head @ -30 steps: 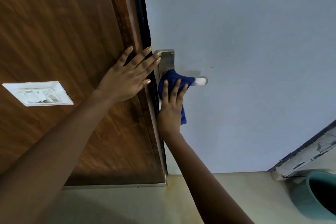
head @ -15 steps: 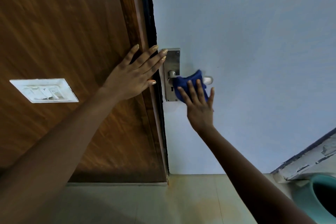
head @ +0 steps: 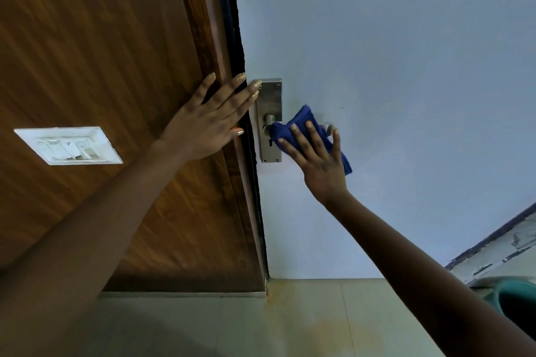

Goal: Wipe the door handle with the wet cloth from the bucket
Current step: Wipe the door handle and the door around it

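Note:
A metal door handle (head: 329, 127) on a steel backplate (head: 271, 101) is fixed to the pale door (head: 391, 66). A blue cloth (head: 301, 122) is draped over the lever, hiding most of it; only the lever's tip and its hub show. My right hand (head: 317, 158) presses the cloth against the lever, fingers spread over it. My left hand (head: 207, 122) lies flat and spread on the brown wooden frame (head: 95, 38), with its fingertips reaching the backplate's top left corner.
A white switch plate (head: 68, 145) sits on the brown panel at the left. A teal bucket (head: 513, 298) stands on the tiled floor (head: 290, 322) at the lower right, next to a worn white ledge (head: 499, 252).
My right hand has slid the blue cloth rightward along the lever, uncovering the backplate and hub. My left hand has stayed flat on the frame.

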